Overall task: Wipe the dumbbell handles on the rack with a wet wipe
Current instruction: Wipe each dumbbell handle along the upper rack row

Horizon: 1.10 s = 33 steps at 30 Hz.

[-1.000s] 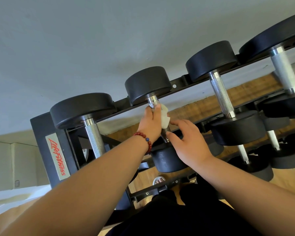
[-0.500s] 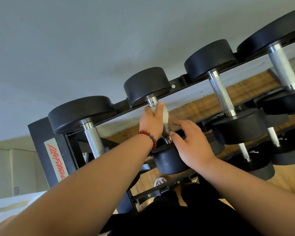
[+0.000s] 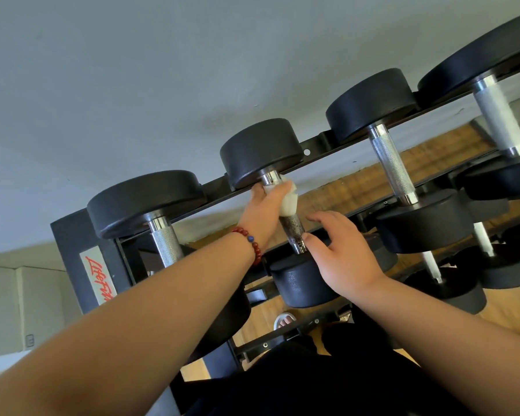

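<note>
Head view: my left hand (image 3: 264, 211) clenches the wet wipe (image 3: 288, 202) at the far edge of the handle (image 3: 294, 231); right hand (image 3: 342, 253) released alongside.

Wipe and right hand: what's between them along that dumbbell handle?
Only a bare stretch of the knurled handle, from the wipe in the left hand down to the right hand, seen in the head view.

Pale grey wall (image 3: 132, 70) rises behind; a wooden floor (image 3: 517, 313) lies below.
</note>
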{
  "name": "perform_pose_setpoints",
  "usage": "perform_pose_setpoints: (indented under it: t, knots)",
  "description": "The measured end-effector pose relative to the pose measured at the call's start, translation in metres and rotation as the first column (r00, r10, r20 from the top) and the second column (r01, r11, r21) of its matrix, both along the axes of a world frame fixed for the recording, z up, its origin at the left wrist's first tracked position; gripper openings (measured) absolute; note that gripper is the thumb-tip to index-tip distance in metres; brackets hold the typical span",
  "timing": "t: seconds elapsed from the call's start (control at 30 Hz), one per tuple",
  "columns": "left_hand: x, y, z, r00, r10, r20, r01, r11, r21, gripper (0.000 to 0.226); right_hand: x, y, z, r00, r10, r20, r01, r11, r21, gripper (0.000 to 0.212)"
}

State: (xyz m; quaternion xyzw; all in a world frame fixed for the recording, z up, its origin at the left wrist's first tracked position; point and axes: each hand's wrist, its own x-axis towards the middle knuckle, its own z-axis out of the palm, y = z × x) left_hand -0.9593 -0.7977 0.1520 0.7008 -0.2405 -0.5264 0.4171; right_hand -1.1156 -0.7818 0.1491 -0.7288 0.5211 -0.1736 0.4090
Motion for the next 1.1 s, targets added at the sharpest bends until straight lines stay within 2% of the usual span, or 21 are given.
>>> perform_pose_setpoints:
  t: [0.03, 0.1, 0.23, 0.4, 0.5, 0.57, 0.6, 0.67, 0.7, 0.77, 0.83, 0.93, 1.0, 1.1]
  knots:
    - [0.002, 0.004, -0.003, 0.997, -0.054, 0.05, 0.054, 0.999, -0.003, 0.044, 0.0, 0.0, 0.0, 1.0, -0.001, 0.003, 0.001, 1.0, -0.003, 0.039]
    - [0.0, 0.01, -0.006, 0.979, -0.122, 0.161, 0.124, 0.992, -0.001, 0.039, 0.0, 0.0, 0.001, 1.0, 0.001, 0.008, -0.001, 1.0, -0.014, 0.039]
    - [-0.008, 0.003, -0.008, 0.977, -0.07, 0.202, 0.066, 0.997, 0.027, 0.037, 0.001, 0.0, 0.002, 1.0, 0.009, 0.008, -0.009, 1.0, -0.02, 0.039]
    - [-0.004, -0.015, -0.002, 0.985, 0.14, 0.102, -0.141, 0.99, 0.004, 0.048, 0.001, 0.0, 0.004, 1.0, 0.009, 0.0, -0.009, 1.0, -0.013, 0.037]
    - [-0.008, -0.015, -0.004, 0.986, 0.168, 0.013, -0.168, 0.986, -0.004, 0.052, 0.001, 0.001, 0.004, 1.0, 0.013, -0.006, -0.013, 1.0, -0.013, 0.038]
    - [-0.006, -0.006, -0.008, 0.997, 0.077, -0.004, -0.077, 0.997, 0.001, 0.042, 0.0, 0.001, 0.004, 1.0, 0.008, 0.009, -0.008, 1.0, -0.001, 0.038]
    - [-0.004, -0.001, -0.009, 0.999, -0.01, 0.033, 0.009, 1.0, 0.016, 0.037, 0.0, 0.001, 0.004, 1.0, 0.007, 0.021, -0.007, 1.0, -0.001, 0.038]
    - [0.001, 0.004, -0.013, 0.983, -0.146, 0.111, 0.143, 0.989, 0.031, 0.035, 0.0, 0.001, 0.004, 1.0, 0.015, 0.026, -0.015, 1.0, -0.002, 0.037]
    - [0.003, 0.004, -0.013, 0.982, -0.159, 0.102, 0.157, 0.987, 0.024, 0.035, 0.0, 0.001, 0.004, 1.0, 0.022, 0.023, -0.022, 1.0, 0.004, 0.037]
    - [0.005, -0.004, -0.009, 0.994, -0.102, 0.043, 0.102, 0.995, -0.004, 0.032, 0.0, 0.0, 0.004, 1.0, 0.025, 0.018, -0.025, 1.0, 0.006, 0.036]
    - [0.001, -0.009, -0.004, 0.999, 0.031, -0.043, -0.032, 0.999, -0.026, 0.033, 0.0, 0.0, 0.003, 1.0, 0.022, 0.013, -0.022, 1.0, 0.011, 0.036]
    - [-0.013, -0.007, -0.006, 0.976, 0.202, -0.083, -0.204, 0.979, -0.023, 0.05, 0.0, -0.001, 0.001, 1.0, 0.027, -0.002, -0.027, 1.0, 0.001, 0.039]
    - [-0.021, -0.001, -0.006, 0.977, 0.21, -0.033, -0.21, 0.978, -0.006, 0.052, 0.0, 0.0, 0.001, 0.999, 0.032, -0.008, -0.032, 0.999, -0.004, 0.04]
    - [-0.013, -0.004, -0.011, 0.991, 0.126, 0.053, -0.126, 0.992, 0.008, 0.045, 0.0, 0.0, 0.002, 1.0, 0.029, -0.006, -0.029, 0.999, 0.017, 0.04]
